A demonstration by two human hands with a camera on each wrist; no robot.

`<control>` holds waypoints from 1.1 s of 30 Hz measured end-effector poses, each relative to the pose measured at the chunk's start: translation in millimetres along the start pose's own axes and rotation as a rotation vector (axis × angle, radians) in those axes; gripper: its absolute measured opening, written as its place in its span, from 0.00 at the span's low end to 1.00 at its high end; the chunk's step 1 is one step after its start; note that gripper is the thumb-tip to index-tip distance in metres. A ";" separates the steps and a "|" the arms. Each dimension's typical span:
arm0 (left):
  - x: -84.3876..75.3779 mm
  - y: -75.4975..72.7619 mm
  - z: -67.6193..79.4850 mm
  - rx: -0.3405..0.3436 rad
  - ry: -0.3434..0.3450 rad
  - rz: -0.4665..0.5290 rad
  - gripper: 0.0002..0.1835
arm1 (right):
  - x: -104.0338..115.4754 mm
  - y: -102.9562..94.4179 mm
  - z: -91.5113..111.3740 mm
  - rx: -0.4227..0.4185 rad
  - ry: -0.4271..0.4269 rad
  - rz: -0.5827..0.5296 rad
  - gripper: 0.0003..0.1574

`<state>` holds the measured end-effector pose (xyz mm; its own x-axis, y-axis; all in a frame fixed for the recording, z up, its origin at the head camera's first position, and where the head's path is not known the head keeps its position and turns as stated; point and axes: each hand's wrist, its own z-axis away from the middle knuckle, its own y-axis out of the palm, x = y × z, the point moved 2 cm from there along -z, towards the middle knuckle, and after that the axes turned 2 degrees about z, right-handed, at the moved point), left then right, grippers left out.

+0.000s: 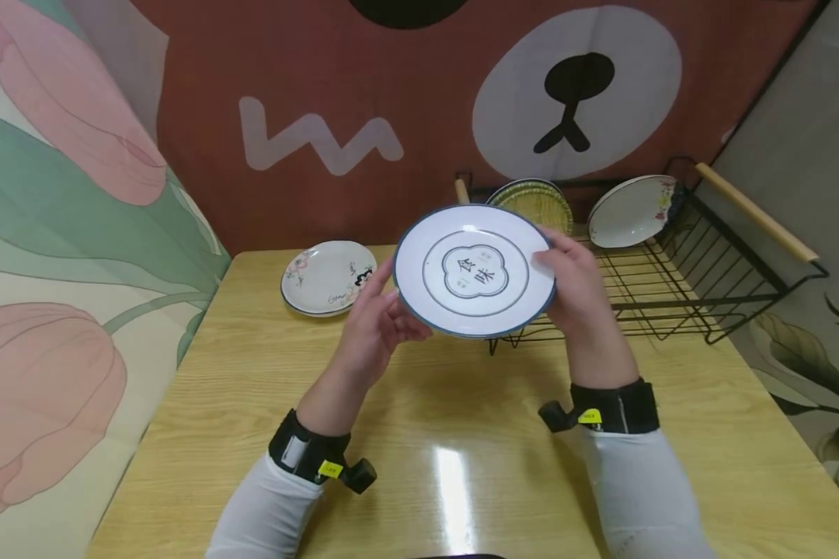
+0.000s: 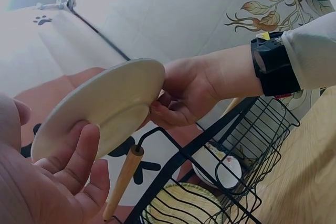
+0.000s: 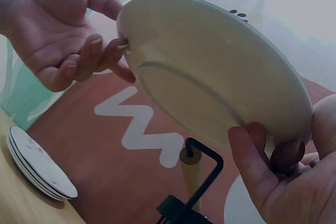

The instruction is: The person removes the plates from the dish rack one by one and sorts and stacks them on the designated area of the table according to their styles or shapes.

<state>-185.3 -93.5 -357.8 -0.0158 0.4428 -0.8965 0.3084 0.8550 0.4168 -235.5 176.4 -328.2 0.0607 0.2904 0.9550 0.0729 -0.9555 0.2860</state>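
Observation:
A white plate [image 1: 419, 273] with a blue rim and a printed flower-shaped emblem is held up over the table between both hands. My left hand [image 1: 375, 330] grips its left edge, with fingertips against the underside. The right hand [image 1: 575, 281] pinches the right edge, thumb on the top face and fingers beneath. Seen from below in the right wrist view, the plate's pale underside [image 3: 199, 56] shows a raised foot ring. Left of the hands, a stack of white plates [image 1: 325, 272] with a flower and cartoon print lies on the table.
Behind the right hand stands a black wire rack [image 1: 664, 287] with wooden handles [image 1: 755, 211]. In it, a green-rimmed yellow plate [image 1: 534, 208] and a white flowered dish [image 1: 629, 213] lean upright. The wooden table [image 1: 238, 419] meets a bear-print cloth [image 1: 308, 210] at the back.

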 end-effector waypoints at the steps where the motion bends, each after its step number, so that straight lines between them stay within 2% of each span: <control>1: -0.6 0.5 0.0 0.001 0.004 -0.002 0.31 | -0.4 0.7 0.5 0.007 -0.004 -0.001 0.31; 5: -1.0 2.1 1.4 0.023 0.029 -0.018 0.30 | -3.7 0.9 3.0 0.038 -0.035 -0.005 0.32; 11: 0.3 4.4 5.0 0.065 0.063 -0.035 0.34 | -6.6 2.9 7.1 0.065 -0.106 0.060 0.31; 20: -1.7 7.1 6.9 0.075 0.124 -0.085 0.38 | -4.3 11.3 13.3 0.250 -0.171 0.171 0.34; 27: -2.8 6.6 8.2 0.042 0.114 -0.096 0.41 | -3.1 9.3 16.9 0.348 -0.154 0.224 0.39; 33: -7.9 2.5 7.2 0.023 0.138 -0.119 0.42 | -3.8 11.4 17.8 0.444 -0.117 0.185 0.40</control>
<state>-177.5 -96.8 -350.7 -0.1837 0.3735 -0.9093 0.3184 0.8977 0.3044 -217.2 165.3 -330.0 0.2226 0.1461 0.9639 0.4662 -0.8843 0.0264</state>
